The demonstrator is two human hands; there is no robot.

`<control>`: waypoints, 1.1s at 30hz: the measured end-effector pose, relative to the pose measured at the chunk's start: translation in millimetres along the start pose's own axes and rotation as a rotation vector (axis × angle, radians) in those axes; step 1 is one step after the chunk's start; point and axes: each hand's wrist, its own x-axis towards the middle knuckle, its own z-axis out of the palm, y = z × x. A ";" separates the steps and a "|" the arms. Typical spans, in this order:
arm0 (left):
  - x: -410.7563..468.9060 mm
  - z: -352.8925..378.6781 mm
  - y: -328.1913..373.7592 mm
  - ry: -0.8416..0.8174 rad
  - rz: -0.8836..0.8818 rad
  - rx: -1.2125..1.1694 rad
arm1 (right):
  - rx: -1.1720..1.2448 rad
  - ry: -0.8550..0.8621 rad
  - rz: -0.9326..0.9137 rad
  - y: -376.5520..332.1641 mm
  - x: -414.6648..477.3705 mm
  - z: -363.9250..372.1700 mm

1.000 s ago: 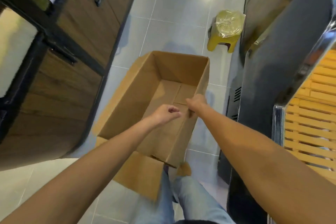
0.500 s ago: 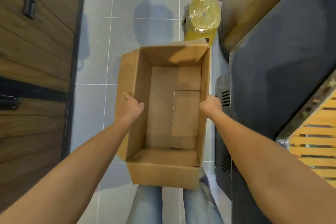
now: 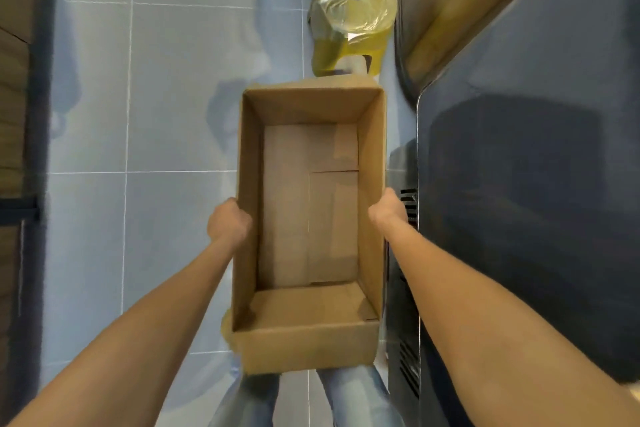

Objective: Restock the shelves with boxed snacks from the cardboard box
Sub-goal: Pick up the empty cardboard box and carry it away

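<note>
Two hands on one cardboard box (image 3: 311,343), gripping opposite long walls. Left hand (image 3: 228,220) closed around the left wall's rim, fingers curled to the outside. Right hand (image 3: 388,213) pressed against the right wall, fingers wrapped out of sight behind it. Box held level, open side up, with only its bare bottom flaps showing inside; no snacks visible in it. Below the box's near end, two legs in blue jeans (image 3: 356,395). Under and to the left of the box, pale tiled floor (image 3: 156,97). Just beyond the box's far end, a yellow stool (image 3: 353,10) wrapped in clear plastic. Right of the box, close beside it, a dark cabinet (image 3: 519,184) with vent slots. Far left of the box, wooden cupboard fronts (image 3: 14,80).
</note>
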 end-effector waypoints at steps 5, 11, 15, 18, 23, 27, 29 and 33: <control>56.3 59.8 25.2 0.040 -0.001 -0.069 | 0.160 0.016 0.044 18.3 77.4 41.8; 112.8 121.2 42.9 0.028 0.031 -0.174 | 0.308 0.030 0.042 30.7 150.7 71.8; 135.4 146.1 57.4 0.043 0.073 -0.197 | 0.410 0.031 0.021 39.7 180.9 79.3; 145.8 163.4 68.4 0.039 0.085 -0.201 | 0.410 0.051 0.019 44.9 198.5 82.0; 153.0 172.2 75.0 0.037 0.064 -0.261 | 0.348 0.082 0.011 48.7 214.6 86.9; 147.3 166.7 72.3 -0.079 0.050 -0.345 | 0.328 0.054 0.043 46.1 210.0 88.9; 138.3 160.2 73.7 -0.161 0.059 -0.386 | 0.328 0.029 0.065 41.4 202.7 88.6; 108.4 140.3 75.6 -0.216 0.092 -0.475 | 0.325 -0.006 0.073 34.4 171.6 89.4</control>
